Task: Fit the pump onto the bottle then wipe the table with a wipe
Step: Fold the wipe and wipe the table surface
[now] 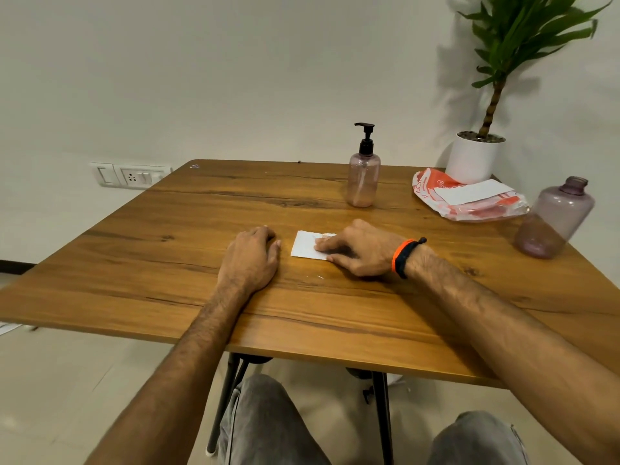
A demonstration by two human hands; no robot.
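Two hands on my table point(167, 263), right hand point(360, 251) fingers pressing flat on the folded wipe point(305, 244), left hand point(250, 260) relaxed beside the wipe, pump-fitted bottle point(364, 177) upright beyond the wipe, wipe packet point(469, 199) and capless bottle point(553, 219) further right.

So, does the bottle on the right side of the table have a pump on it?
No, the bottle on the right has an open neck with no pump; only the middle bottle carries one.
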